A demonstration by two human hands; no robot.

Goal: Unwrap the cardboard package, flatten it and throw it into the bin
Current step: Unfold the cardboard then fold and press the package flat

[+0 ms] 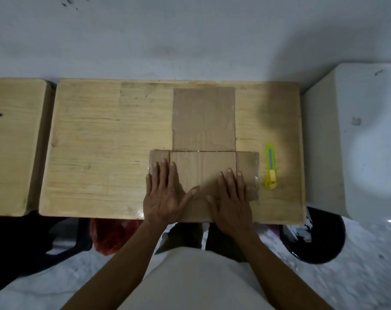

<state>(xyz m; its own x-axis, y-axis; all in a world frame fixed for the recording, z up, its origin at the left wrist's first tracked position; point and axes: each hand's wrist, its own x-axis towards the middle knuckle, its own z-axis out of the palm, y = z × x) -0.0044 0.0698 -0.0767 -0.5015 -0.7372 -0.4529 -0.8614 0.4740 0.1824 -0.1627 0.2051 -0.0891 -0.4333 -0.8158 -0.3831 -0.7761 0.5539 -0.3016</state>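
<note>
Pressing both palms flat on the unfolded cardboard (pixel 203 130), my left hand (pixel 165 193) and right hand (pixel 231 198) grip nothing, fingers spread wide. It lies flat on the wooden bench (pixel 96 142), its near edge at the bench's front. A yellow-green cutter (pixel 271 166) lies just right of it; a black bin (pixel 317 245) stands below, right.

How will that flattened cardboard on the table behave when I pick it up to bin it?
The cardboard lies opened flat with creases between its panels, so it will probably fold or droop along them rather than stay rigid. It looks thin, so likely light. The left hand and right hand press it flat; released, flaps may spring up slightly.
</note>
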